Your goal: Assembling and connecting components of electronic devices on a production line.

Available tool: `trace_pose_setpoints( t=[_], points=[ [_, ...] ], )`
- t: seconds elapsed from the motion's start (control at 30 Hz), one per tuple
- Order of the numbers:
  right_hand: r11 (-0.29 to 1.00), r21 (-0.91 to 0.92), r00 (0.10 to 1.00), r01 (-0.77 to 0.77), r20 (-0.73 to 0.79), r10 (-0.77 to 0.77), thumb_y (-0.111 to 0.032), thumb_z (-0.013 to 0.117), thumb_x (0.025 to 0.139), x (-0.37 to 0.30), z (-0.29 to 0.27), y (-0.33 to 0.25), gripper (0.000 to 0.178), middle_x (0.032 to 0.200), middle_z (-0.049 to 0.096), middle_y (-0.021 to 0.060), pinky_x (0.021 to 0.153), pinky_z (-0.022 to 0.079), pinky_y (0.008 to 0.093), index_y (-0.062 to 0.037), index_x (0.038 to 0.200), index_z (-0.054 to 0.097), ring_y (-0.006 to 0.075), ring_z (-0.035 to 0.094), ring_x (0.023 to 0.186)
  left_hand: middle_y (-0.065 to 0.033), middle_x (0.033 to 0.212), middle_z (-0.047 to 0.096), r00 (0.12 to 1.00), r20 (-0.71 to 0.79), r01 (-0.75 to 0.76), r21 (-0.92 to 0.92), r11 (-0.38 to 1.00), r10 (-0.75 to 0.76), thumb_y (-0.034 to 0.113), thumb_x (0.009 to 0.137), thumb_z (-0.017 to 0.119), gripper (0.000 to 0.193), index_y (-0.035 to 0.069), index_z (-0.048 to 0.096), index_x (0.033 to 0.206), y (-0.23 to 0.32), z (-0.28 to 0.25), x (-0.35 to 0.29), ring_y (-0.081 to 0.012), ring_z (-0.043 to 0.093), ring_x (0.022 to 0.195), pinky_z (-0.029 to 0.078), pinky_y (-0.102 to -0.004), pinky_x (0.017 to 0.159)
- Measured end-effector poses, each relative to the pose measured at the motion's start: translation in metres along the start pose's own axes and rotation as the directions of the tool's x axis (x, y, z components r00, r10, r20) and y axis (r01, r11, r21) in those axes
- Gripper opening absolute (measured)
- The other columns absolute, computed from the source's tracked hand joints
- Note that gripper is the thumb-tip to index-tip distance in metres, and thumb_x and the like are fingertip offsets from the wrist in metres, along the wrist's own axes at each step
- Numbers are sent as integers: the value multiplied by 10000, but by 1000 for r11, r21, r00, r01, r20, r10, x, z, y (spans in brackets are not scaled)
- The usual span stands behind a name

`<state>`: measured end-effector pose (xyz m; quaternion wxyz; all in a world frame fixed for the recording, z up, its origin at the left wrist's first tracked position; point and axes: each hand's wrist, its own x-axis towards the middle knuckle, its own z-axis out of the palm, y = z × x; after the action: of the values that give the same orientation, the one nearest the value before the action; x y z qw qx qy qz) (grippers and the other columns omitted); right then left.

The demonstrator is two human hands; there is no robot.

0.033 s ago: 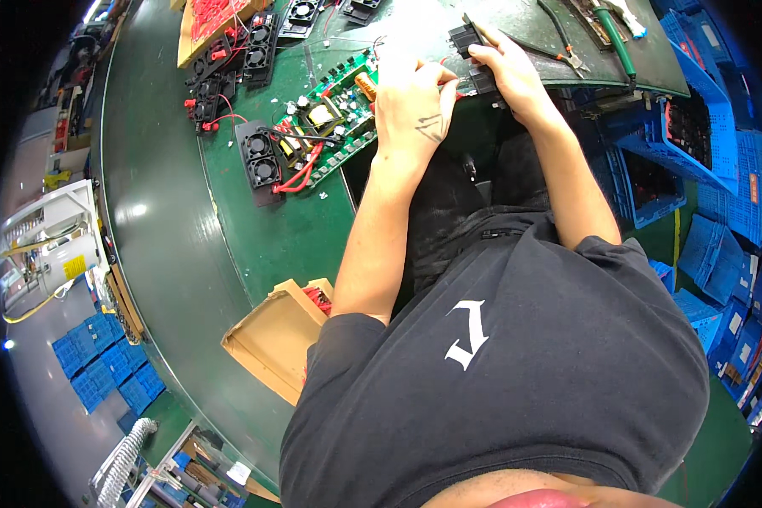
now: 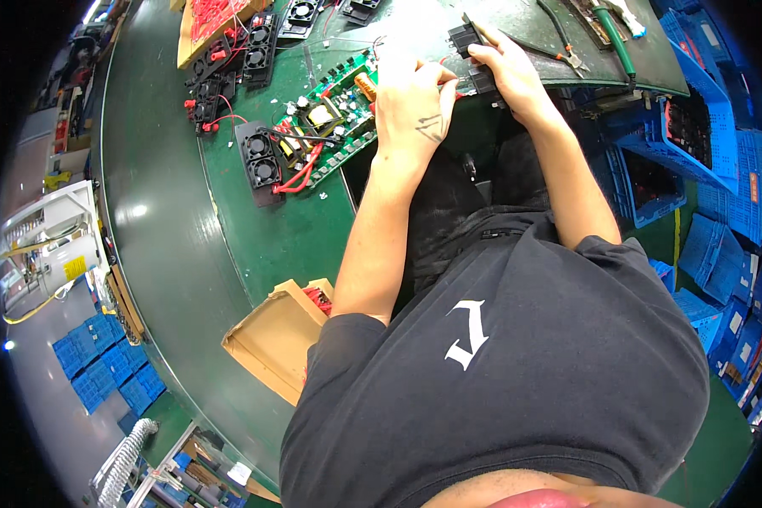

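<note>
My left hand is over the right end of a green circuit board, its fingers curled into a pinch. Whatever they hold is hidden behind the hand. In my right hand is a black ridged plastic part, gripped between thumb and fingers near the bench edge; its lower portion shows below the thumb. A black twin-fan panel lies at the board's left end, with thick red wires and a black wire running between them. A yellow-wrapped transformer stands on the board.
More black fan panels lie at the far left of the green bench, beside a box of red parts. Cutting pliers and a green-handled tool lie far right. Blue crates stand at right; an open cardboard box sits near left.
</note>
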<state>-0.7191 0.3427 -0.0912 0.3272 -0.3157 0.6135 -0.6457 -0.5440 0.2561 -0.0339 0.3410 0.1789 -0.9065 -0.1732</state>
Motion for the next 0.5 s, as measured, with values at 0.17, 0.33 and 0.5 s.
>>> trace_pose_setpoints(
  t=[0.17, 0.33, 0.5],
  points=[
    [1000, -25, 1000, -17, -12, 17, -200, 634, 976, -1, 2, -4, 545, 992, 641, 3, 840, 455, 217, -31, 1484, 532, 72, 558, 908, -101, 859, 673, 1000, 5, -3, -15, 1000, 3, 156, 822, 793, 91, 97, 796, 891, -2, 1, 0, -307, 607, 915, 472, -415, 851],
    [1000, -6, 1000, 12, -11, -12, -216, 637, 974, -1, 2, -7, 548, 966, 634, 4, 846, 452, 220, -30, 1480, 538, 72, 557, 904, -104, 856, 689, 999, 15, 48, -119, 992, -46, 179, 835, 782, 105, 89, 794, 887, -3, -3, 2, -302, 615, 895, 471, -410, 842],
    [1000, 3, 1000, -17, -12, 17, -226, 634, 970, -3, 2, -6, 557, 968, 632, 5, 848, 446, 219, -24, 1479, 534, 77, 556, 905, -103, 851, 685, 999, 19, 38, -107, 994, -36, 176, 833, 783, 100, 90, 794, 881, -5, -1, 1, -300, 614, 898, 470, -410, 841]
  ],
)
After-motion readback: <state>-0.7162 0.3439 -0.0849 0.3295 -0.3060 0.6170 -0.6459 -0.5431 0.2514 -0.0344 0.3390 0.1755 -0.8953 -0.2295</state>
